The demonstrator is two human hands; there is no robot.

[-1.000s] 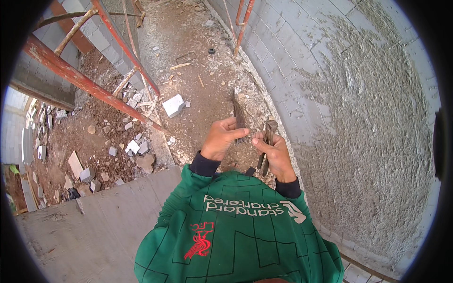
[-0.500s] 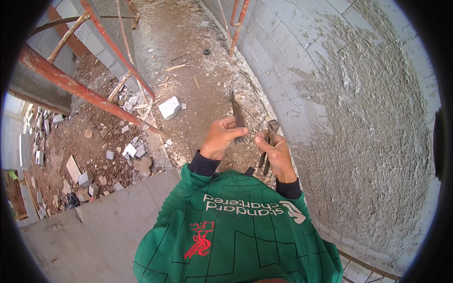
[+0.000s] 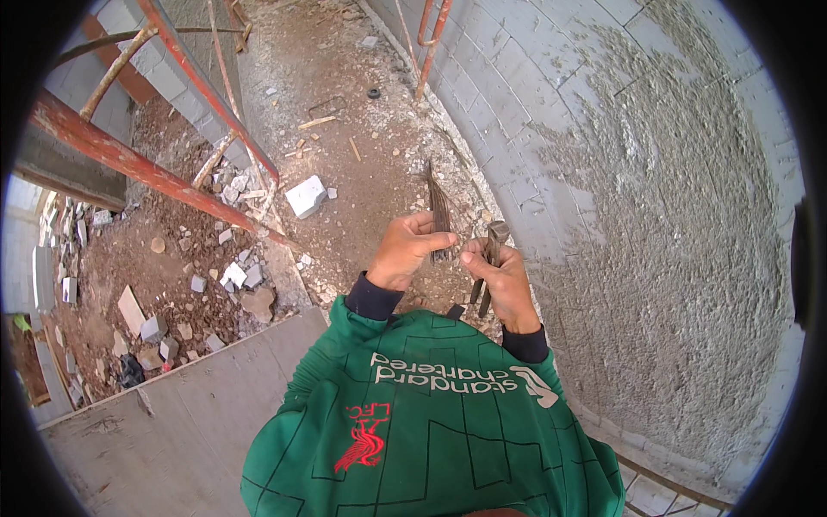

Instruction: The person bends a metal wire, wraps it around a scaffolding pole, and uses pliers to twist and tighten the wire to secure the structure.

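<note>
My left hand [image 3: 405, 252] is closed, thumb against fingers, on a bundle of thin dark tie wires [image 3: 438, 211]. The wires point away from me, and their near end passes behind my fingertips. Close beside it, my right hand [image 3: 506, 289] grips a pair of metal pincers [image 3: 496, 233]. Their head sticks up above my fist and the two handles hang below it. My right thumb and forefinger are pinched near my left fingertips; whether a single wire lies between them is too small to tell.
Red scaffold poles [image 3: 138, 166] slant across the left. A partly plastered block wall [image 3: 655, 258] rises on the right. On the dirt ground lie a white block piece [image 3: 306, 197], wood scraps and rubble [image 3: 237, 274]. A grey board or ledge [image 3: 198, 405] is at near left.
The wire bundle has tilted slightly, its far end shifting a little to the right. Both hands keep nearly the same place and grip. The surroundings have slid slightly left with my head.
</note>
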